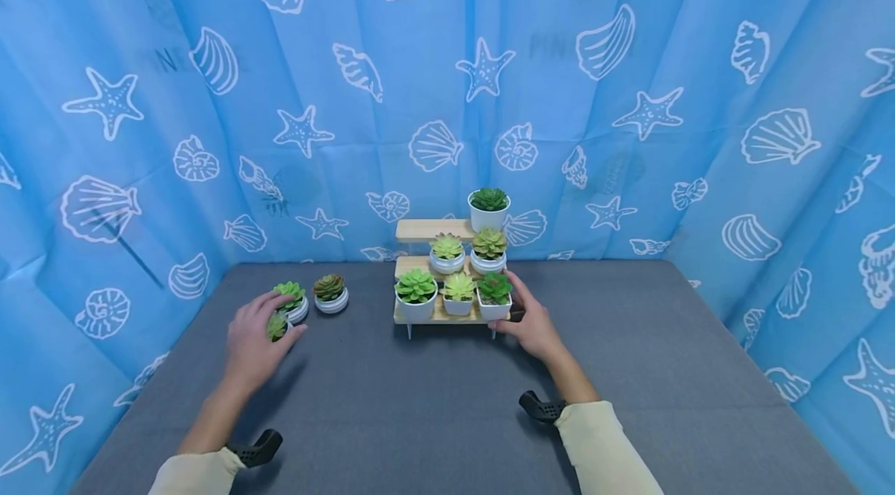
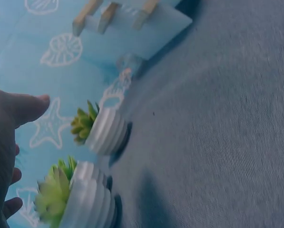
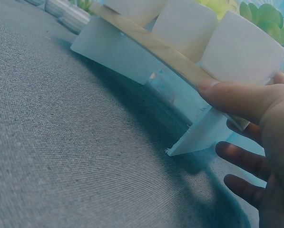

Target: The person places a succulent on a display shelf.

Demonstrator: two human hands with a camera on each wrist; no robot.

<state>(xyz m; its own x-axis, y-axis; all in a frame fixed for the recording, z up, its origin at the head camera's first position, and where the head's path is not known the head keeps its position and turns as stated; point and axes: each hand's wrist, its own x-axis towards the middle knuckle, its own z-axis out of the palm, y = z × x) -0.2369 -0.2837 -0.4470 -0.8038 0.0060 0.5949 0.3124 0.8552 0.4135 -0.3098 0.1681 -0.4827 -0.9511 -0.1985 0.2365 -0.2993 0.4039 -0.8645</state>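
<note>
Left hand (image 1: pixel 257 341): bare, thumb and fingers apart, arched over a pale-green succulent in a ribbed white pot (image 1: pixel 276 326); whether they touch cannot be told. Just beyond, a bright-green succulent in a ribbed white pot (image 1: pixel 297 303); right of that, a brownish-green succulent in a ribbed white pot (image 1: pixel 332 298). All three stand at the left of a grey cloth-covered table (image 1: pixel 391 402). Right hand (image 1: pixel 534 328): gripping the right end of a three-tier stand of pale wooden shelves (image 1: pixel 430 230), thumb on the lowest shelf's near edge, beside a dark-green succulent in a tapered white pot (image 1: pixel 495 298). Stand: long axis left to right; three pots on the lowest tier, two on the middle, one at the top tier's right end. Governing relation: the pale-green succulent lies between left thumb and fingers, that hand much the nearer; the stand lies well apart, to the right and slightly farther.
</note>
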